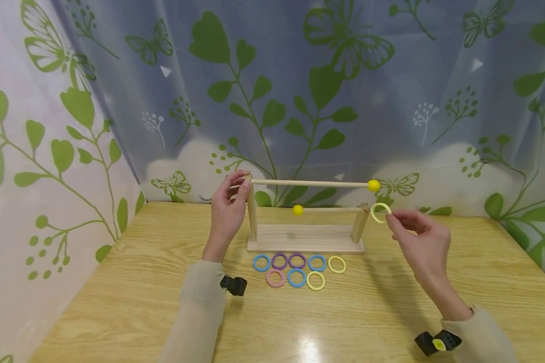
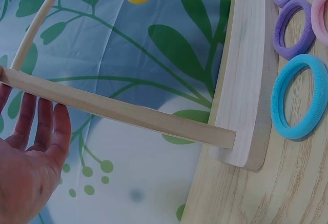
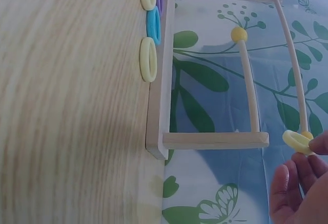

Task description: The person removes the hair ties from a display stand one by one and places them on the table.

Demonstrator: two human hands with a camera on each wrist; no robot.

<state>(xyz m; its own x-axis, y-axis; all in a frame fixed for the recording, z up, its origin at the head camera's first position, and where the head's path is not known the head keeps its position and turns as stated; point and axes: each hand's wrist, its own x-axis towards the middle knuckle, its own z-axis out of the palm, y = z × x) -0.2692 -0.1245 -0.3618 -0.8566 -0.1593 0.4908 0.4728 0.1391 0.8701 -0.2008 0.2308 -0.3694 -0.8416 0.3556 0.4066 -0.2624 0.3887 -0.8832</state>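
A wooden stand [image 1: 306,238] has two posts, each with a horizontal rod. The upper rod [image 1: 311,183] ends at the right in a yellow ball [image 1: 374,185]; the lower rod [image 1: 329,209] ends at the left in another yellow ball [image 1: 297,210]. My left hand [image 1: 229,212] holds the top of the tall left post [image 2: 118,106], thumb and fingers about it. Between thumb and fingertips, my right hand [image 1: 422,242] pinches a pale yellow ring [image 1: 375,219]. This ring is just below and right of the upper ball in the head view. No rings are on either rod.
Several fabric-like rings lie in two rows before the base, among them a pink ring [image 1: 269,284], a blue ring [image 1: 255,265] and a purple ring [image 1: 290,263]. The wood-grain table [image 1: 163,302] meets a leaf-patterned curtain [image 1: 272,141] behind the stand.
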